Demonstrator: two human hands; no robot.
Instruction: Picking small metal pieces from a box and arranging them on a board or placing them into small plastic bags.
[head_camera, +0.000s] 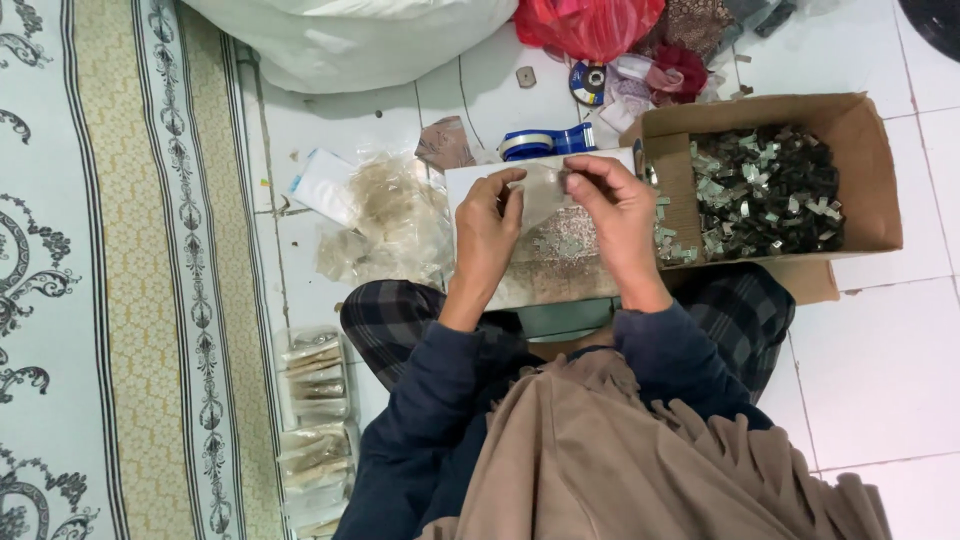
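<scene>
Over the lap, left hand (487, 232) and right hand (617, 215) pinch the top edge of a small clear plastic bag (545, 200); it looks light, limp and slippery, best held at its rim.

Hands' way fwd is blocked by the blue tape dispenser (548, 141) just beyond them, w/ the big white sack (360, 35) and a red plastic bag (590, 25) further on. To the right the open cardboard box (868, 150) full of small metal pieces stands just beside the right hand (618, 215), its near flap closing that side; bare white tile (880, 370) beyond the box is open. Left of the left hand (488, 235) lies a heap of clear plastic bags (395, 220), and a row of filled packets (315, 420) lines the patterned mat (120, 270), leaving only a narrow tile strip betw. them.
</scene>
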